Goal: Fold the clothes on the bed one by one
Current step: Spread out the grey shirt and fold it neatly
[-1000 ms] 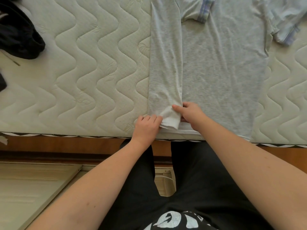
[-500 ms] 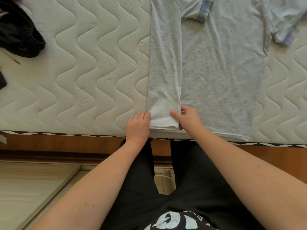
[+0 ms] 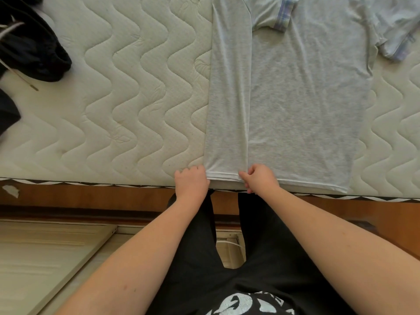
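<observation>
— Where?
— Grey T-shirt (image 3: 306, 105) spread flat on the quilted mattress (image 3: 125, 98), hem along the near edge of the bed, left side folded over in a long strip.
— Hands?
— Left hand (image 3: 192, 181) curled, pinching the strip's outer hem corner. Right hand (image 3: 261, 179) curled, pinching the strip's inner hem corner.
— Else?
— Dark clothing (image 3: 29, 46) bunched at the far left corner.

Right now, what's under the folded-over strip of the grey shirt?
Under the folded strip lies the rest of the grey shirt, flat on the mattress. The covered layer itself is hidden. Both hands pinch its hem.
</observation>
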Demonstrator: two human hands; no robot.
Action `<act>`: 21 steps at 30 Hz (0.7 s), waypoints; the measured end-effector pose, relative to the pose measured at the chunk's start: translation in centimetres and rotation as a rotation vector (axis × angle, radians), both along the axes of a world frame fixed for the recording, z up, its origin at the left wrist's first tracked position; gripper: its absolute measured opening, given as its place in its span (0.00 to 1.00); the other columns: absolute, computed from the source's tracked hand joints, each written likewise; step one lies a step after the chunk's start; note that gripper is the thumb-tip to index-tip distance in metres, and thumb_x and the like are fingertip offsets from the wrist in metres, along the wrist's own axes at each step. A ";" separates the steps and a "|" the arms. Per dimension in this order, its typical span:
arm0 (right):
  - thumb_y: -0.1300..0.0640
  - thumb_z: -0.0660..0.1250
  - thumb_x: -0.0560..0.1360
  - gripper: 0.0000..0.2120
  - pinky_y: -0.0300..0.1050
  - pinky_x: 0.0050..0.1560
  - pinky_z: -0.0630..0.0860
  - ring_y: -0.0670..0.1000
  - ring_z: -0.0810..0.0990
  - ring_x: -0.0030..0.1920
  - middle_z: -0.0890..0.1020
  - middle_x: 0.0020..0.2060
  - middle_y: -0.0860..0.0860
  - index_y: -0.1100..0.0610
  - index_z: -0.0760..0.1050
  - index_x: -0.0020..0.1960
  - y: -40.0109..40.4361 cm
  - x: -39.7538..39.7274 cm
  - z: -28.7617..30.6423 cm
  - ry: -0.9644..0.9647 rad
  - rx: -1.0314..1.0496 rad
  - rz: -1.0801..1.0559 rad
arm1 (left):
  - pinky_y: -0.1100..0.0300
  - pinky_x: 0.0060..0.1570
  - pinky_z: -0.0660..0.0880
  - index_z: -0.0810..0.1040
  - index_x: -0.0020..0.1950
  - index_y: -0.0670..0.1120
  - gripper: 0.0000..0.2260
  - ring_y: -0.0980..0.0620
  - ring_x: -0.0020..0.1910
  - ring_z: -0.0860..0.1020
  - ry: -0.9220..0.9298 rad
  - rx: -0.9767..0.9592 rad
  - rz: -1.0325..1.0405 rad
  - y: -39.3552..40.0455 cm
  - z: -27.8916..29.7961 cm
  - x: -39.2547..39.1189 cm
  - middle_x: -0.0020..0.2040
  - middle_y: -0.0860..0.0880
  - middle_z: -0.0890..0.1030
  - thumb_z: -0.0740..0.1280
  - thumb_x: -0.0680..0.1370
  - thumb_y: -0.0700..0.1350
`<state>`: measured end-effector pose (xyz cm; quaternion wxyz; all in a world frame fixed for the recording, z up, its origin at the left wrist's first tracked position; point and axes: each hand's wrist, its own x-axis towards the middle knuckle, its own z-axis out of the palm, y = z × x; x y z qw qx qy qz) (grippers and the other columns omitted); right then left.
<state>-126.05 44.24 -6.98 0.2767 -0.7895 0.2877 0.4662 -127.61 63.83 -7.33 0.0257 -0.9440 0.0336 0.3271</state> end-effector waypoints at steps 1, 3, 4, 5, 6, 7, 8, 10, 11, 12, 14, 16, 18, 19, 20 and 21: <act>0.42 0.64 0.78 0.15 0.48 0.42 0.81 0.49 0.83 0.33 0.83 0.33 0.50 0.54 0.72 0.44 -0.1 0.4 0.2 0.046 -0.035 0.070 | 0.54 0.43 0.62 0.74 0.53 0.49 0.09 0.48 0.47 0.79 0.028 0.013 -0.007 -0.3 0.1 0.1 0.50 0.50 0.81 0.61 0.79 0.53; 0.38 0.63 0.76 0.19 0.46 0.40 0.78 0.51 0.82 0.36 0.83 0.35 0.51 0.54 0.75 0.44 -0.4 1.4 0.6 0.127 -0.100 0.212 | 0.53 0.44 0.61 0.74 0.56 0.49 0.10 0.48 0.48 0.79 0.096 0.031 0.004 -0.8 0.4 0.4 0.51 0.50 0.80 0.62 0.79 0.53; 0.35 0.63 0.75 0.22 0.46 0.38 0.77 0.52 0.81 0.37 0.82 0.36 0.51 0.55 0.76 0.44 -0.6 2.0 0.7 0.124 -0.125 0.247 | 0.53 0.44 0.61 0.73 0.57 0.49 0.11 0.49 0.49 0.78 0.142 0.039 0.021 -1.0 0.6 0.8 0.51 0.50 0.79 0.63 0.78 0.52; 0.34 0.62 0.75 0.23 0.45 0.37 0.75 0.51 0.80 0.38 0.81 0.37 0.51 0.55 0.76 0.44 -0.8 2.7 0.8 0.075 -0.140 0.248 | 0.53 0.45 0.62 0.73 0.58 0.49 0.12 0.48 0.50 0.78 0.198 0.047 0.045 -1.0 0.8 1.3 0.52 0.50 0.79 0.65 0.77 0.52; 0.34 0.61 0.76 0.23 0.45 0.37 0.72 0.50 0.78 0.38 0.80 0.37 0.49 0.55 0.76 0.45 -1.0 3.6 0.7 -0.013 -0.142 0.217 | 0.53 0.46 0.63 0.72 0.59 0.50 0.14 0.48 0.52 0.77 0.258 0.049 0.074 -1.0 0.9 1.9 0.54 0.49 0.78 0.67 0.76 0.51; 0.35 0.61 0.76 0.21 0.45 0.38 0.71 0.50 0.77 0.40 0.79 0.38 0.48 0.54 0.76 0.46 -1.3 4.7 0.7 -0.119 -0.131 0.160 | 0.52 0.47 0.65 0.72 0.60 0.50 0.16 0.47 0.54 0.77 0.308 0.040 0.109 -0.8 1.0 2.8 0.55 0.49 0.78 0.68 0.74 0.51; 0.38 0.62 0.78 0.18 0.44 0.40 0.70 0.50 0.77 0.42 0.78 0.40 0.47 0.53 0.76 0.49 -1.5 6.1 0.7 -0.220 -0.111 0.084 | 0.52 0.48 0.67 0.71 0.61 0.50 0.17 0.46 0.56 0.77 0.335 0.015 0.146 -0.6 1.1 3.8 0.57 0.48 0.77 0.67 0.74 0.51; 0.44 0.62 0.79 0.14 0.43 0.45 0.70 0.51 0.78 0.48 0.80 0.46 0.49 0.53 0.76 0.56 -1.9 9.4 0.5 -0.375 -0.067 -0.049 | 0.50 0.53 0.71 0.70 0.63 0.48 0.17 0.43 0.58 0.76 0.296 -0.082 0.201 -0.2 1.3 6.6 0.60 0.45 0.76 0.64 0.76 0.50; 0.46 0.63 0.80 0.14 0.42 0.48 0.70 0.51 0.79 0.50 0.81 0.49 0.50 0.54 0.76 0.59 -2.0 11.1 0.4 -0.428 -0.048 -0.087 | 0.49 0.54 0.71 0.69 0.64 0.46 0.17 0.42 0.59 0.75 0.236 -0.155 0.237 -0.1 1.4 8.2 0.61 0.44 0.75 0.62 0.77 0.50; 0.48 0.63 0.80 0.15 0.42 0.51 0.71 0.52 0.79 0.53 0.82 0.53 0.52 0.56 0.76 0.62 -2.0 12.9 0.3 -0.465 -0.029 -0.117 | 0.48 0.56 0.71 0.68 0.66 0.45 0.18 0.41 0.61 0.74 0.161 -0.248 0.300 -0.1 1.4 10.1 0.63 0.43 0.74 0.62 0.78 0.51; 0.50 0.64 0.79 0.16 0.44 0.55 0.72 0.53 0.80 0.56 0.82 0.55 0.53 0.57 0.75 0.63 -1.6 16.1 0.0 -0.489 0.019 -0.161 | 0.47 0.60 0.71 0.67 0.69 0.43 0.21 0.40 0.62 0.73 0.043 -0.439 0.487 -0.5 1.1 14.3 0.64 0.41 0.74 0.62 0.80 0.52; 0.48 0.66 0.78 0.14 0.45 0.53 0.73 0.53 0.80 0.53 0.82 0.50 0.52 0.56 0.77 0.59 -0.8 18.6 -0.5 -0.472 0.036 -0.170 | 0.50 0.60 0.71 0.69 0.69 0.42 0.24 0.42 0.62 0.74 -0.015 -0.545 0.636 -1.2 0.3 18.4 0.62 0.41 0.76 0.65 0.79 0.55; 0.47 0.66 0.77 0.11 0.47 0.52 0.75 0.54 0.79 0.52 0.80 0.47 0.51 0.54 0.77 0.52 -0.2 20.2 -1.2 -0.429 -0.010 -0.153 | 0.55 0.52 0.72 0.74 0.61 0.43 0.21 0.44 0.58 0.77 -0.024 -0.529 0.718 -2.0 -0.7 21.6 0.57 0.45 0.79 0.67 0.78 0.58; 0.47 0.66 0.77 0.10 0.48 0.51 0.75 0.55 0.79 0.51 0.81 0.47 0.51 0.54 0.76 0.49 -0.1 20.6 -1.5 -0.411 -0.041 -0.140 | 0.56 0.48 0.70 0.76 0.56 0.45 0.18 0.45 0.55 0.78 -0.020 -0.505 0.740 -2.3 -1.1 22.6 0.53 0.47 0.80 0.68 0.77 0.58; 0.47 0.66 0.77 0.10 0.47 0.49 0.74 0.55 0.79 0.51 0.81 0.47 0.52 0.53 0.76 0.48 -0.2 20.8 -1.7 -0.400 -0.074 -0.133 | 0.58 0.45 0.69 0.78 0.51 0.47 0.14 0.46 0.52 0.79 -0.013 -0.481 0.744 -2.5 -1.6 23.4 0.48 0.49 0.81 0.68 0.77 0.57; 0.46 0.66 0.76 0.10 0.46 0.47 0.74 0.55 0.79 0.50 0.81 0.46 0.52 0.53 0.75 0.47 -0.3 20.9 -1.7 -0.394 -0.104 -0.133 | 0.59 0.44 0.68 0.78 0.46 0.49 0.11 0.47 0.50 0.80 -0.008 -0.460 0.741 -2.6 -1.9 23.8 0.44 0.50 0.81 0.69 0.77 0.55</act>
